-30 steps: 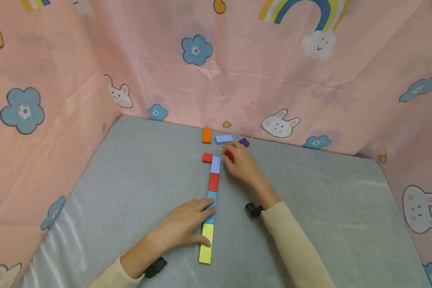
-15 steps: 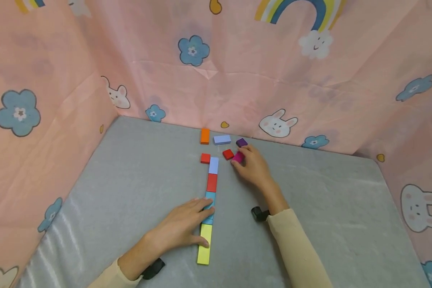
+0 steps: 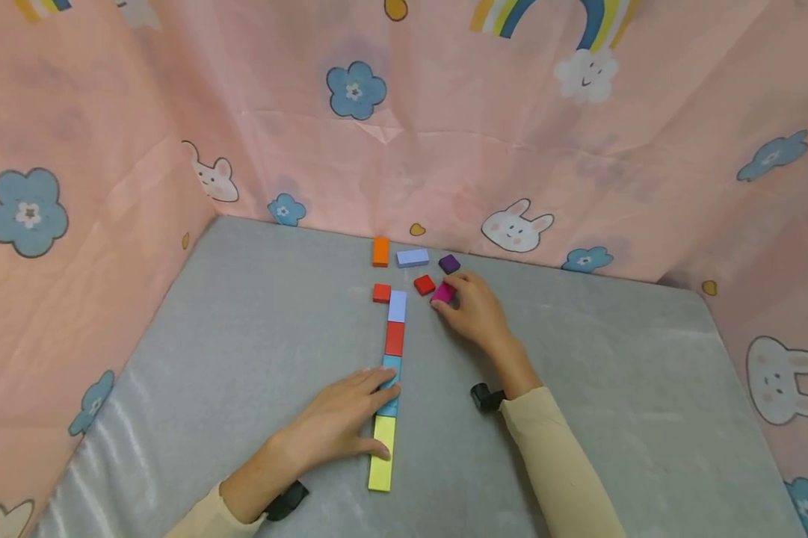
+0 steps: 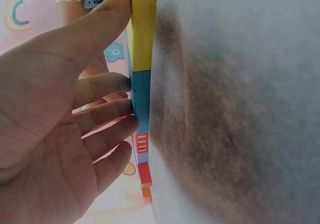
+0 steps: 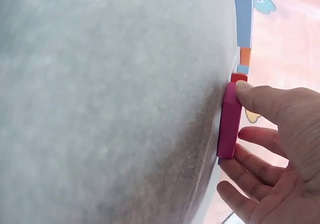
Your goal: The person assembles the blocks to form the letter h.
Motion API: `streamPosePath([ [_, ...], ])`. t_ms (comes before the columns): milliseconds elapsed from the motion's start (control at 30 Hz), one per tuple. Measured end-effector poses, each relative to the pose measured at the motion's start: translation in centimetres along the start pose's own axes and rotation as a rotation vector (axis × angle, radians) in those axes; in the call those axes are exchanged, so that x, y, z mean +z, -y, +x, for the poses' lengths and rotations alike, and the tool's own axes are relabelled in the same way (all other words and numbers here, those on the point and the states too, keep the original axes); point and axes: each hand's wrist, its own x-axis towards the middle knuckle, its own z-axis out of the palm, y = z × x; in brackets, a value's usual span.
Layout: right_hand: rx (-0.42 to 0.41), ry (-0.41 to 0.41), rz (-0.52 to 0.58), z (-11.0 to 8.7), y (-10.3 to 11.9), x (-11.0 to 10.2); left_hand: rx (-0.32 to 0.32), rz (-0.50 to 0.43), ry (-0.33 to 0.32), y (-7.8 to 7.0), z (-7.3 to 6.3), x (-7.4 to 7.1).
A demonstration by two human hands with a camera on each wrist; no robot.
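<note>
A straight row of wooden blocks lies on the grey cloth: a yellow block point(image 3: 380, 474) nearest, then blue point(image 3: 389, 407), red point(image 3: 394, 339) and lavender point(image 3: 398, 306). My left hand point(image 3: 339, 415) rests along the row with its fingers spread, the fingertips on the blue part and the thumb on the yellow block. Beyond the row's far end, my right hand point(image 3: 479, 314) holds a magenta block point(image 5: 230, 121) between thumb and fingers. Beside that block lies a loose red block point(image 3: 424, 285), and a purple block point(image 3: 449, 263) is just behind the fingers.
Toward the back edge lie an orange block point(image 3: 380, 252) and a lavender block point(image 3: 413, 258). Another small red block point(image 3: 381, 293) sits against the left side of the row's far end. A pink patterned curtain point(image 3: 444, 172) rises behind the grey table point(image 3: 612, 388).
My right hand has shifted slightly right, off the loose red block and onto the magenta one. The left hand has stayed on the row.
</note>
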Motion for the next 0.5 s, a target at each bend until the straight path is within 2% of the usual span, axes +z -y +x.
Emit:
streamPosePath([
  [367, -0.045, 0.014, -0.056, -2.9, 1.0, -0.8, -0.002, -0.015, -0.001, -0.1, 0.1, 0.3],
  [500, -0.064, 0.016, -0.060, -4.4, 1.5, -0.9, 0.015, 0.016, -0.012, 0.0, 0.0, 0.2],
])
